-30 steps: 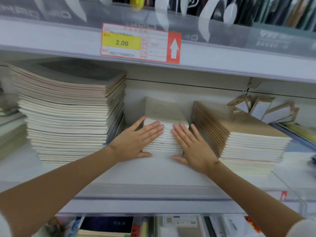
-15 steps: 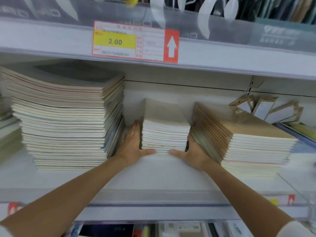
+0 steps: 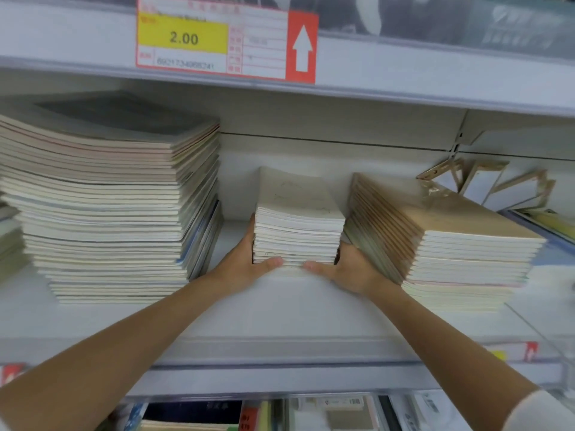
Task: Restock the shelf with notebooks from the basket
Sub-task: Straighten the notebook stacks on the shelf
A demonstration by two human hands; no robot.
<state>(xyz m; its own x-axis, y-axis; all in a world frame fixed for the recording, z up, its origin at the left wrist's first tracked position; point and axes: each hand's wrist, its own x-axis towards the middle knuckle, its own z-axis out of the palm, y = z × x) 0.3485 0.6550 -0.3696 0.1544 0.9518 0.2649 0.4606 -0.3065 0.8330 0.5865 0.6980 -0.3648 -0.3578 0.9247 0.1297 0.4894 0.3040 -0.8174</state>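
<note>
A small stack of pale notebooks [image 3: 298, 234] stands on the white shelf [image 3: 280, 312], in the gap between two bigger stacks. My left hand [image 3: 245, 262] lies flat along the stack's left side, its thumb pressed against the front bottom edge. Opposite it, my right hand [image 3: 348, 269] presses the right side, thumb also on the front edge; its fingers are hidden behind the stack. The basket is out of view.
A tall stack of large notebooks [image 3: 118, 206] fills the left. A tan-covered stack [image 3: 451, 244] leans close on the right, with loose tan notebooks [image 3: 485, 185] standing behind it. A price tag [image 3: 227, 42] hangs on the shelf above. More goods show on the shelf below [image 3: 311, 415].
A second ago both palms lay flat against the stack's front. They have since slid round to its two sides, thumbs staying at the front, and the stack sits squarer.
</note>
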